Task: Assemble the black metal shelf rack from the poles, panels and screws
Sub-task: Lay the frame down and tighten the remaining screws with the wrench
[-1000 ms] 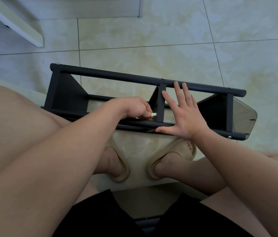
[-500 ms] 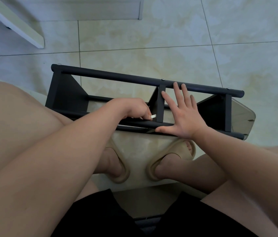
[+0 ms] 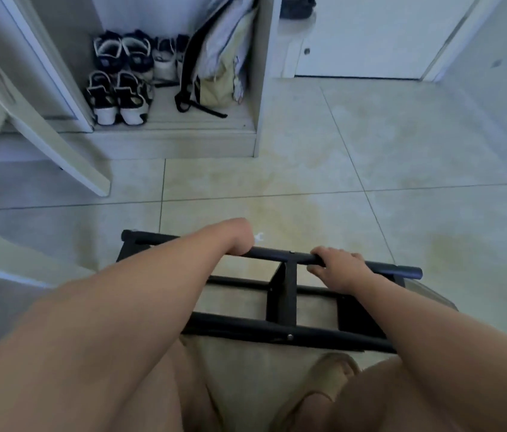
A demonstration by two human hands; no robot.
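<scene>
The black shelf rack lies on its side on the tiled floor in front of my knees. Its far pole (image 3: 277, 254), near pole (image 3: 246, 327) and upright middle panel (image 3: 282, 294) are joined, and a screw head (image 3: 290, 336) shows on the near pole. My left hand (image 3: 239, 241) curls over the far pole left of the middle panel. My right hand (image 3: 336, 266) grips the same pole right of it, thumb underneath. A small silver wrench (image 3: 258, 236) shows just beyond my left knuckles; I cannot tell whether it is held or lies on the floor.
An open white cabinet at the back holds sneakers (image 3: 118, 98) and a backpack (image 3: 215, 67). Its open door (image 3: 59, 145) juts out at the left. A closed white door (image 3: 370, 35) stands at the back right. My sandalled foot (image 3: 336, 375) is under the rack's near side.
My view has lifted toward the room. Both hands left the near pole and middle panel and now grip the far pole. The rack sits lower in view.
</scene>
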